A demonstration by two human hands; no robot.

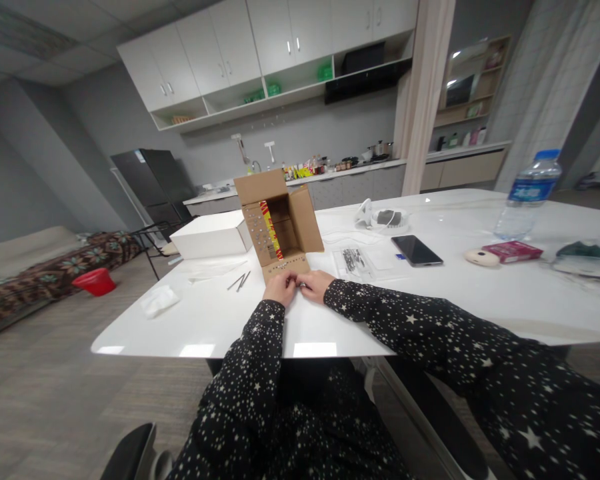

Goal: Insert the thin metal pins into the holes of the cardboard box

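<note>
My left hand [279, 289] and my right hand [314, 285] rest together on the white table [220, 320], fingertips meeting around a small metal piece that is too small to identify. Just beyond them stands an open cardboard box [280, 223] on its side, with rows of small metal pins stuck in its left flap and front flap and a red-and-yellow pack inside. Two loose nails [240, 281] lie left of the box. A clear plastic bag of metal parts [353, 261] lies to the right of it.
A white flat box [211, 235] sits left of the cardboard box, a crumpled tissue [160, 300] near the table's left edge. A black phone [417, 250], water bottle [527, 193], red packet [513, 251] and a white cabled device [387, 218] lie to the right.
</note>
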